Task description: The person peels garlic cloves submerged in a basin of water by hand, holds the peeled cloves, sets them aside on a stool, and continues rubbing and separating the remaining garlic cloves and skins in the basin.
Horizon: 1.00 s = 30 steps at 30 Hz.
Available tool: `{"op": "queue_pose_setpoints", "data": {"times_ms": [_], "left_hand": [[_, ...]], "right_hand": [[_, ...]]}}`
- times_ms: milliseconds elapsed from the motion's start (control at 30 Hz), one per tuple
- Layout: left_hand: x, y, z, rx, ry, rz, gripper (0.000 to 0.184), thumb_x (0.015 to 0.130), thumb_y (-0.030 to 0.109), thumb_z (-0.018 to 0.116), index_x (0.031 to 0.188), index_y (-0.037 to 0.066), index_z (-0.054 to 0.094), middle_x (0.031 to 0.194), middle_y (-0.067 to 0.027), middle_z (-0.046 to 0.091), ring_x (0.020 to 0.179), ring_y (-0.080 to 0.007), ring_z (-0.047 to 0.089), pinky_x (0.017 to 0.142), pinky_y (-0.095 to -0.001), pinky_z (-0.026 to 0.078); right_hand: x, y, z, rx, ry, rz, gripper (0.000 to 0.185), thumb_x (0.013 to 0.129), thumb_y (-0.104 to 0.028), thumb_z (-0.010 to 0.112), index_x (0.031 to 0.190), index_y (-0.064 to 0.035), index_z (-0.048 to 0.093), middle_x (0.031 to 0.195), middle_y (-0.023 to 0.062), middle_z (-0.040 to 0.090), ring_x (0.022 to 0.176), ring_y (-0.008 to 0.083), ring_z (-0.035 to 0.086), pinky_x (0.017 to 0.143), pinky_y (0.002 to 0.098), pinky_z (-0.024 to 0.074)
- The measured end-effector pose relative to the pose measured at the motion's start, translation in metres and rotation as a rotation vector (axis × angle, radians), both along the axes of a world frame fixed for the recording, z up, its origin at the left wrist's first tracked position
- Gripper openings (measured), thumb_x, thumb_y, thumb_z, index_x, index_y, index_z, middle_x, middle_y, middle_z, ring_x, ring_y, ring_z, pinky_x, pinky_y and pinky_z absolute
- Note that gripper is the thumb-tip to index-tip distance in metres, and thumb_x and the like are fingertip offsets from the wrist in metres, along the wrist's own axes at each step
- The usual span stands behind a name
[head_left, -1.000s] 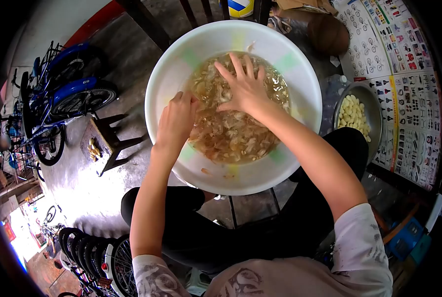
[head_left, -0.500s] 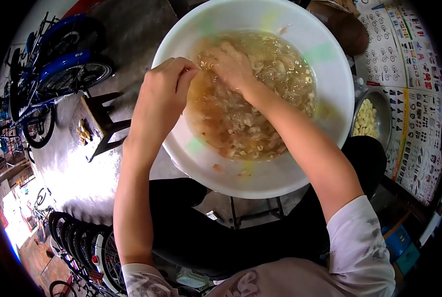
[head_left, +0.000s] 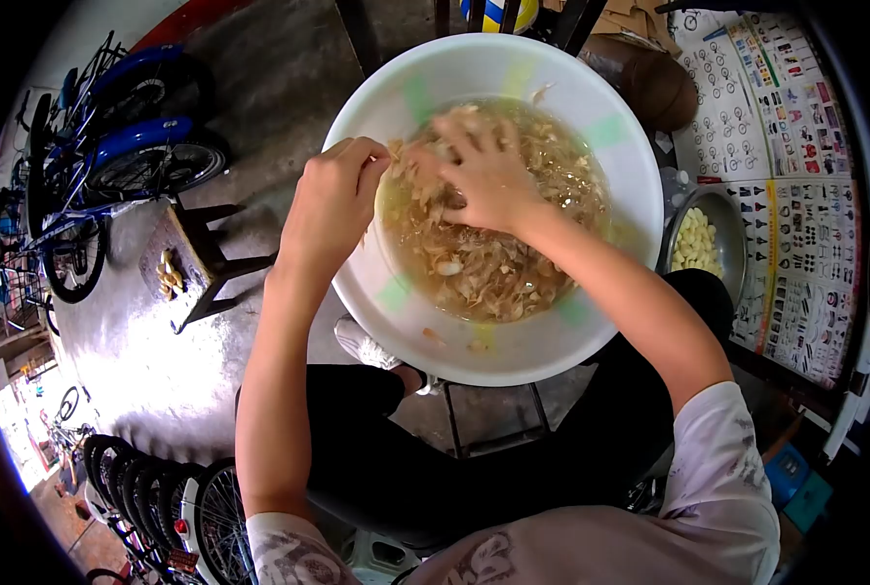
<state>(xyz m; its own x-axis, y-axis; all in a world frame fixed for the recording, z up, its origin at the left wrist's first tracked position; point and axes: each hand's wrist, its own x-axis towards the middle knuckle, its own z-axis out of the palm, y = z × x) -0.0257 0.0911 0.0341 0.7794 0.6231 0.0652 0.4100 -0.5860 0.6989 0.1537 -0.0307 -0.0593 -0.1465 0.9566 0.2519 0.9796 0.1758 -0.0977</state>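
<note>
A large white plastic basin [head_left: 591, 336] holds cloudy water full of papery brown skins [head_left: 493, 273] that look like garlic skins, with a few pale bits among them. My right hand [head_left: 488, 180] is in the basin, palm down with spread fingers over the wet skins, its fingertips partly among them. At the basin's left side, my left hand [head_left: 332, 200] is closed, thumb and forefinger together above the inner wall. Some brownish bits show by its fingertips; what it holds, if anything, is hidden.
A metal bowl [head_left: 732, 229] of peeled garlic cloves [head_left: 696, 242] stands right of the basin, beside a printed poster sheet [head_left: 795, 253]. On the left are a small wooden stool [head_left: 189, 255] with brownish pieces on it, and blue bicycles [head_left: 142, 156]. Tyres [head_left: 142, 468] stand lower left.
My right hand has shifted toward the basin's middle, and its fingers show more widely spread. The skins look more gathered at the surface. My left hand stays at the basin's left side.
</note>
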Motion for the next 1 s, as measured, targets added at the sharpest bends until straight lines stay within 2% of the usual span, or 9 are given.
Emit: {"op": "queue_pose_setpoints", "data": {"times_ms": [167,200,333,400,533,600,800,933,1000], "left_hand": [[0.0,0.001,-0.004,0.001,-0.028,-0.003,0.017,0.091,0.009,0.06,0.098,-0.005,0.065,0.088,-0.0211,0.067,0.073,-0.034,0.064,0.07,-0.0352,0.05],[0.0,0.001,-0.005,0.015,-0.042,-0.014,0.017,0.091,0.009,0.06,0.097,-0.006,0.065,0.086,-0.021,0.067,0.072,-0.0342,0.064,0.07,-0.0351,0.05],[0.002,-0.001,-0.008,0.033,-0.027,-0.018,0.018,0.092,0.011,0.059,0.097,-0.006,0.065,0.084,-0.0208,0.067,0.069,-0.0318,0.063,0.069,-0.0348,0.049],[0.004,-0.001,-0.01,0.037,-0.022,-0.015,0.018,0.092,0.011,0.059,0.097,-0.006,0.065,0.083,-0.0206,0.067,0.068,-0.0312,0.062,0.069,-0.0345,0.049],[0.004,-0.003,-0.009,0.039,-0.001,-0.026,0.018,0.092,0.011,0.059,0.098,-0.005,0.065,0.082,-0.0196,0.066,0.066,-0.0296,0.06,0.068,-0.0335,0.049],[0.005,-0.004,-0.008,0.019,0.004,-0.025,0.018,0.092,0.011,0.059,0.098,-0.005,0.065,0.082,-0.0196,0.066,0.067,-0.0307,0.06,0.069,-0.034,0.049],[0.006,-0.001,-0.016,0.048,-0.036,-0.061,0.017,0.092,0.01,0.058,0.097,-0.005,0.065,0.088,-0.0202,0.067,0.077,-0.0362,0.063,0.073,-0.0372,0.05],[0.006,-0.001,-0.016,0.053,-0.017,-0.06,0.017,0.091,0.009,0.057,0.097,-0.004,0.065,0.09,-0.0204,0.067,0.082,-0.0376,0.064,0.076,-0.0388,0.05],[0.006,0.0,-0.014,0.053,-0.014,-0.061,0.017,0.091,0.009,0.057,0.097,-0.004,0.065,0.09,-0.0204,0.067,0.082,-0.0379,0.064,0.076,-0.0388,0.05]], "right_hand": [[0.01,-0.013,-0.021,-0.253,0.305,-0.352,0.085,0.066,-0.034,0.083,0.142,-0.031,0.044,0.152,0.0117,0.028,0.136,0.0427,0.03,0.105,0.0664,0.0294],[0.009,-0.015,-0.027,-0.07,0.1,-0.327,0.082,0.067,-0.026,0.082,0.141,-0.0283,0.046,0.15,0.0118,0.03,0.133,0.0437,0.036,0.104,0.0606,0.036],[0.018,-0.01,-0.051,-0.029,0.078,-0.25,0.072,0.071,-0.016,0.077,0.137,-0.0237,0.049,0.144,0.0123,0.038,0.127,0.0441,0.043,0.102,0.0537,0.0415],[0.024,0.0,-0.07,0.081,-0.029,-0.156,0.048,0.081,-0.014,0.066,0.127,-0.0165,0.054,0.137,0.0127,0.044,0.126,0.0384,0.047,0.095,0.0481,0.0463],[0.024,0.013,-0.045,-0.13,0.15,-0.194,0.026,0.088,-0.013,0.054,0.114,-0.0118,0.056,0.128,0.0147,0.055,0.114,0.0326,0.058,0.085,0.0446,0.0501],[0.023,0.014,-0.029,-0.234,0.137,-0.164,0.018,0.09,-0.012,0.049,0.107,-0.0088,0.055,0.108,0.0178,0.065,0.093,0.0322,0.066,0.073,0.0447,0.0511],[0.025,0.038,-0.014,-0.452,0.155,-0.199,0.035,0.083,-0.012,0.059,0.117,-0.0064,0.05,0.077,0.0186,0.067,0.079,0.037,0.067,0.072,0.0473,0.0506],[0.013,0.037,0.015,-0.599,0.347,-0.359,0.057,0.081,-0.012,0.063,0.134,-0.0048,0.041,0.091,0.0233,0.067,0.091,0.0381,0.066,0.08,0.0467,0.0503],[0.014,0.026,-0.004,-0.402,0.771,-0.367,0.072,0.083,-0.008,0.062,0.146,-0.0051,0.027,0.107,0.0286,0.063,0.105,0.0399,0.062,0.091,0.0454,0.0474]]}}
